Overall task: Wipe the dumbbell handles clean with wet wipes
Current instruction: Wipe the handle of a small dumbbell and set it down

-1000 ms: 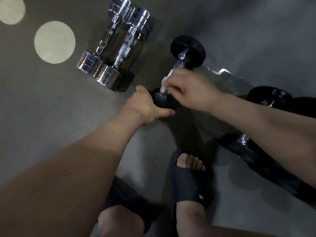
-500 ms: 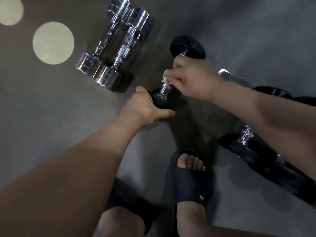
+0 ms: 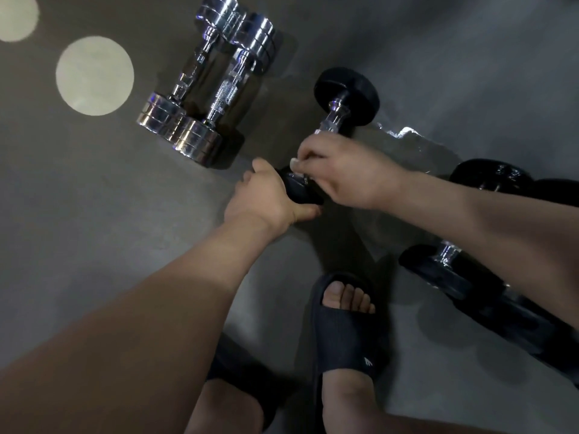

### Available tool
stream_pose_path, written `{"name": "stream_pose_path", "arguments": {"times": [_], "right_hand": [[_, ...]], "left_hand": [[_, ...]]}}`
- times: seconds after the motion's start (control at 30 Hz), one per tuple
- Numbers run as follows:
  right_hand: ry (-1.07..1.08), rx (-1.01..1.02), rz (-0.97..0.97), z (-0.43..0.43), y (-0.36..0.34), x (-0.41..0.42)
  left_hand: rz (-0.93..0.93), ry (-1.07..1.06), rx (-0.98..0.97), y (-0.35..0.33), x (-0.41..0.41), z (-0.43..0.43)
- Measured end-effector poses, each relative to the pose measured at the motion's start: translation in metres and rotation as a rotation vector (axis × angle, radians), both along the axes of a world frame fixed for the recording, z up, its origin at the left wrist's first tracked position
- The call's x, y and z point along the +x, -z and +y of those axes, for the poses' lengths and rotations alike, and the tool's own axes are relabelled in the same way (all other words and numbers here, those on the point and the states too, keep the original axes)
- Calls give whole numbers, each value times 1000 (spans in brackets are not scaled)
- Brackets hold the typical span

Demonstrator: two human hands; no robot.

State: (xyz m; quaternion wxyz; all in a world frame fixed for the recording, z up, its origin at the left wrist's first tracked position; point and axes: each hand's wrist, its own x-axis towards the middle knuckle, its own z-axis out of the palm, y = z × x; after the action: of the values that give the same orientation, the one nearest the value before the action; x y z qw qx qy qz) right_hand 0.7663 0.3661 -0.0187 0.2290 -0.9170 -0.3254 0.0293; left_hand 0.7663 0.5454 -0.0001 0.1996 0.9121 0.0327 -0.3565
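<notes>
- The black dumbbell point(image 3: 346, 97) lay slanted on the grey floor point(image 3: 94, 214), just ahead of the slippered foot point(image 3: 344, 327); its far head and a short stretch of chrome handle point(image 3: 334, 117) showed beyond the hands.
- The left hand point(image 3: 266, 198) gripped the near head, fingers and thumb curled round it, pinning the weight against rolling.
- The right hand point(image 3: 347, 173) was curled round the near part of the handle; a pale sliver at its fingertips was probably the wet wipe point(image 3: 294, 161), though the dim view left that unsure.
- To do this stroke well, the wipe would need wrapping fully round the bar and drawing along its whole length to the far collar; a twist of the wrist would reach the knurling and the underside; the left hand's hold ought to be firm throughout.
- Two chrome dumbbells point(image 3: 203, 86) lay side by side to the left, well apart from the work; other black dumbbells point(image 3: 438, 270) sat at the right, partly behind the forearm; whether their handles were clean could not be told.
</notes>
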Motion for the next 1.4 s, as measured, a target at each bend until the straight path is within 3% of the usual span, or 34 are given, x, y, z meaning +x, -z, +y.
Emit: {"name": "stream_pose_path", "arguments": {"times": [0.17, 0.33, 0.53, 0.7, 0.87, 1.1, 1.3, 1.4], "right_hand": [[235, -81, -64, -11, -5, 7], [37, -125, -51, -4, -10, -8], [402, -116, -87, -18, 0, 6], [95, -106, -12, -12, -2, -7], [371, -110, -80, -22, 3, 0], [183, -30, -20, -18, -2, -9], [465, 128, 80, -9, -6, -10], [348, 163, 116, -3, -4, -22]], "left_hand": [[-34, 3, 18, -4, -5, -4], [-53, 0, 30, -4, -12, -11], [-65, 5, 51, -5, -12, -11], [-58, 0, 46, -6, -12, -11], [-49, 10, 19, -9, -14, -12], [77, 81, -52, -10, -5, -7], [149, 28, -68, -15, 8, 2], [159, 25, -60, -13, 7, 2]]}}
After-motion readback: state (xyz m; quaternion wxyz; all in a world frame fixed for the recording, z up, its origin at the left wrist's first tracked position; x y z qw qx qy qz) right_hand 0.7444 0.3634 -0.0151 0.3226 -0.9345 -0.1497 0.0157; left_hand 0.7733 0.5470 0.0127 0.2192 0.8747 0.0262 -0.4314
